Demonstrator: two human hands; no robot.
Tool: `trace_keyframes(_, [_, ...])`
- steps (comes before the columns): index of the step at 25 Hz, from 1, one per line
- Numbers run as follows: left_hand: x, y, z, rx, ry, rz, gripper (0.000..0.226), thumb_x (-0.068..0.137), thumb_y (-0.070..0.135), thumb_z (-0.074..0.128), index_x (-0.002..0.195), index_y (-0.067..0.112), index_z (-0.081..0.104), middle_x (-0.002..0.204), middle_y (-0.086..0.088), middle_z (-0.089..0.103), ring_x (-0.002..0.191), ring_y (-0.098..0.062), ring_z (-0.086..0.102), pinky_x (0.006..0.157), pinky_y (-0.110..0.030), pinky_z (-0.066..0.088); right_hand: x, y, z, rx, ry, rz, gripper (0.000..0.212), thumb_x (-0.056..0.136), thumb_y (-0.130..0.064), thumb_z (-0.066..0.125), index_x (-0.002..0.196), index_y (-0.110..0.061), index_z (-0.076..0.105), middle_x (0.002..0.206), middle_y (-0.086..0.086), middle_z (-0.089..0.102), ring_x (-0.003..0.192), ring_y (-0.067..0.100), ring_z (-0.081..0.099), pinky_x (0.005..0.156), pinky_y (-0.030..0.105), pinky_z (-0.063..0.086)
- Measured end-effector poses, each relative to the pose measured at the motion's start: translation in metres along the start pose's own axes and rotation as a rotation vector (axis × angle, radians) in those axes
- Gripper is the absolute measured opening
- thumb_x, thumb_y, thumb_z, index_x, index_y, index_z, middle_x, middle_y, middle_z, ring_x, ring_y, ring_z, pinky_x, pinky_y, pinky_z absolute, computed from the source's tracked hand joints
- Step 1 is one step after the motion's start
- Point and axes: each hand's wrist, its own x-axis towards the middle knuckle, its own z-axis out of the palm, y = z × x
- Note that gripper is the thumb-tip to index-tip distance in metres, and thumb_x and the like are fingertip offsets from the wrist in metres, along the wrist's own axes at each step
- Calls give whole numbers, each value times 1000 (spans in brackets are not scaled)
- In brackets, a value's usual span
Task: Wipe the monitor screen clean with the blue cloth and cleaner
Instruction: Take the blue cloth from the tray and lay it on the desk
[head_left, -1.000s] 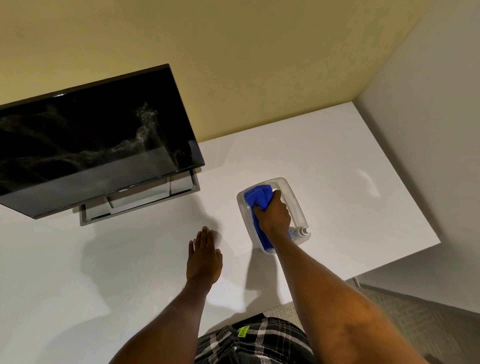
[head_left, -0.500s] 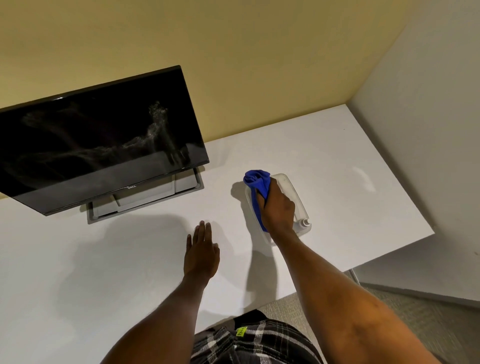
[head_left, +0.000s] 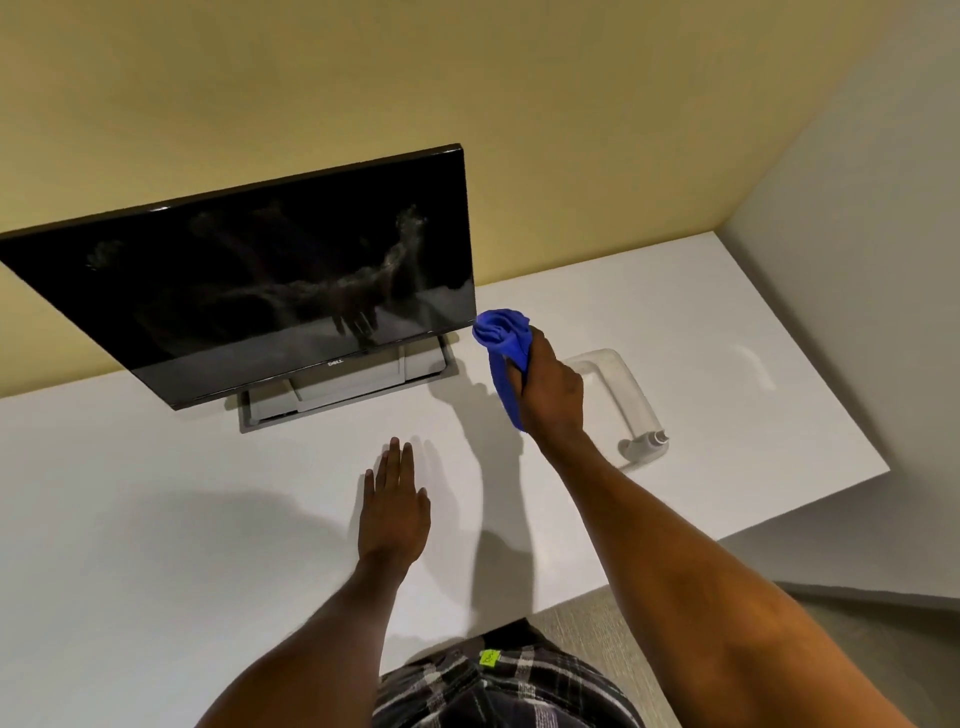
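Observation:
A black monitor (head_left: 249, 280) with whitish smears across its screen stands on a grey base at the back of the white desk (head_left: 156, 493). My right hand (head_left: 550, 387) grips the bunched blue cloth (head_left: 504, 343) in the air just right of the monitor's lower right corner. Behind that hand a clear tray (head_left: 631, 384) lies on the desk, with a small white cleaner bottle (head_left: 652, 440) at its near end. My left hand (head_left: 395, 509) rests flat on the desk in front of the monitor, fingers spread, holding nothing.
A yellow wall runs behind the desk and a pale wall closes the right side. The desk's front right corner (head_left: 883, 470) drops to a carpeted floor. My checked shorts (head_left: 498, 686) show at the bottom edge.
My right hand lifted the blue cloth out of the clear tray and carried it left and up toward the monitor's right edge. The left hand stayed flat on the desk.

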Motion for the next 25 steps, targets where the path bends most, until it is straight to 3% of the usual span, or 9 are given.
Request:
trace_keyframes(4, [-19,-52,-3,-60,5,-71,68,111,29,32,168,13,-1,176,-6,-10,165,-21,-3,134,-43,5,-25,-36,47,166,-239,89,40,108,-44,50,136,-16,53,110,3,72,95,25,70,88,44,58])
trace_keyframes(9, [-38,-109,1,-124,5,-152,69,110,27,33,168,14,-3,176,-5,-10,165,-20,0,134,-43,6,-62,-63,105,175,-516,174,49,110,-39,47,149,-9,43,139,10,61,123,29,62,109,45,50])
trace_keyframes(15, [-46,-143,3,-197,12,-189,70,110,25,34,168,15,-4,177,-2,-8,165,-17,0,134,-40,7,-92,-78,146,313,-729,353,46,111,-36,47,149,-11,43,143,12,60,130,31,60,113,46,48])
trace_keyframes(20, [-45,-152,11,-238,-18,-179,70,110,25,34,168,15,-4,177,0,-8,164,-15,-3,134,-37,3,-99,-77,166,307,-764,435,42,111,-26,47,150,-9,41,145,15,58,132,34,58,116,52,45])
trace_keyframes(25, [-40,-156,21,-220,-62,-157,69,110,28,32,168,17,-5,176,1,-12,164,-15,-5,133,-36,0,-98,-75,179,167,-620,455,53,107,-16,54,155,-12,33,145,13,57,130,35,58,110,47,49])
